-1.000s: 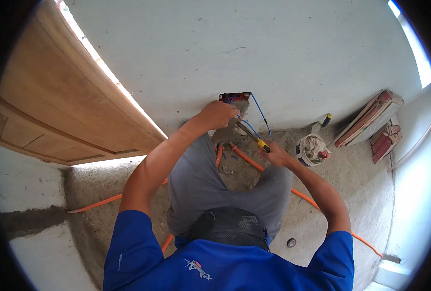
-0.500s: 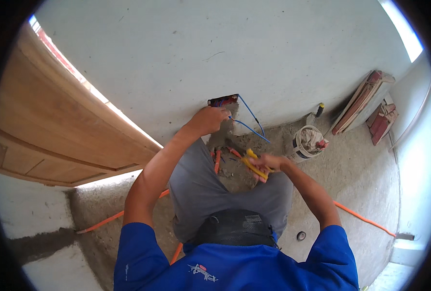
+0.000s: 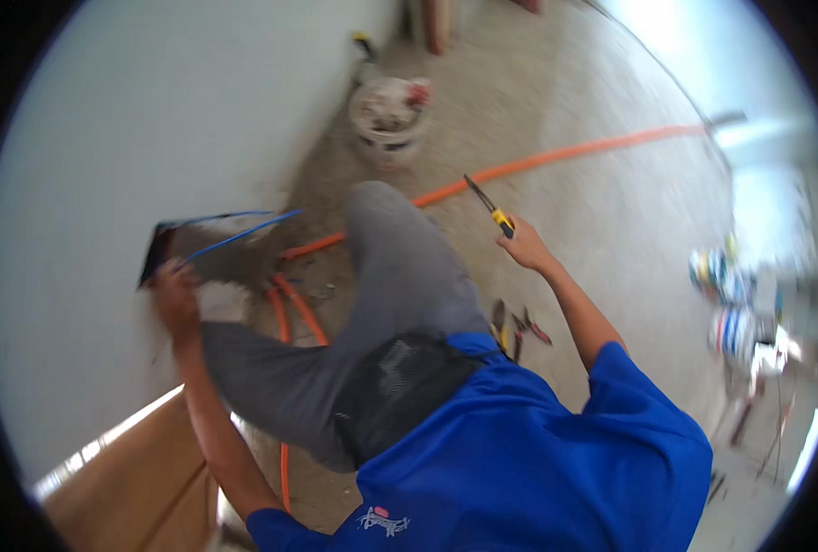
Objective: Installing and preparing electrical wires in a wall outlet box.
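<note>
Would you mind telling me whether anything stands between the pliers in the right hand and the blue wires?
Seen from above, the right knee lies between the pliers and blue wires; the orange tube there lies on the floor. Whether the knee blocks is unclear.

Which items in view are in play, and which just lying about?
In use:
Blue wire, apparently pinched by left hand
Yellow-and-black pliers in right hand
Wall recess beside left hand

Apparently just lying about:
White bucket
Red-handled plier-like tool on floor
Orange conduit, perhaps related
</note>
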The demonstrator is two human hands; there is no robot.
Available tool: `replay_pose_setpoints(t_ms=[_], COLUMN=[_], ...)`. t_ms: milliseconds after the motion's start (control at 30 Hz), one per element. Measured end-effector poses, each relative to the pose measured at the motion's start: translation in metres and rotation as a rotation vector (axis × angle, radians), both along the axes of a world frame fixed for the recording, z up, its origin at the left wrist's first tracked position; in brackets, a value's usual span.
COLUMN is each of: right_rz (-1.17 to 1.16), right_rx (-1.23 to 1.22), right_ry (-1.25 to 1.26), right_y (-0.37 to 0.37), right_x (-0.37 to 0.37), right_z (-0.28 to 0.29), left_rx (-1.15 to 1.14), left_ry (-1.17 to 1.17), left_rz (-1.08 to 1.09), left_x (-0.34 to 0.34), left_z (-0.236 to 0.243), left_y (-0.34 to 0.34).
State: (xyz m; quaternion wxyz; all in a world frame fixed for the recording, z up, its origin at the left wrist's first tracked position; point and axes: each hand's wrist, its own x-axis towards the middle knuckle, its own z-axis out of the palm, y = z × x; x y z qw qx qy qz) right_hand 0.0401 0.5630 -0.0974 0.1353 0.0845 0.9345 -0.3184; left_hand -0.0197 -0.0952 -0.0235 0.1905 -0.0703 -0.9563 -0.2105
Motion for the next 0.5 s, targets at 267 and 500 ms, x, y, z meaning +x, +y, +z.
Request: replay_pose_setpoints(t_ms=[267,500], right_rz=[-0.756,-0.514], right_rx=[0.442,0.722], right_ry=[-0.258,-0.01], right_y=[0.124,0.032], right_x=[0.2,0.227], right_z=[-0.102,-0.127], left_rx=[0.126,0.28], left_ry=[0.198,0.261], left_rz=[0.07,0.158], left_x=[-0.018,-0.013], left_z=[-0.013,-0.004], left_y=[0.041,0.01])
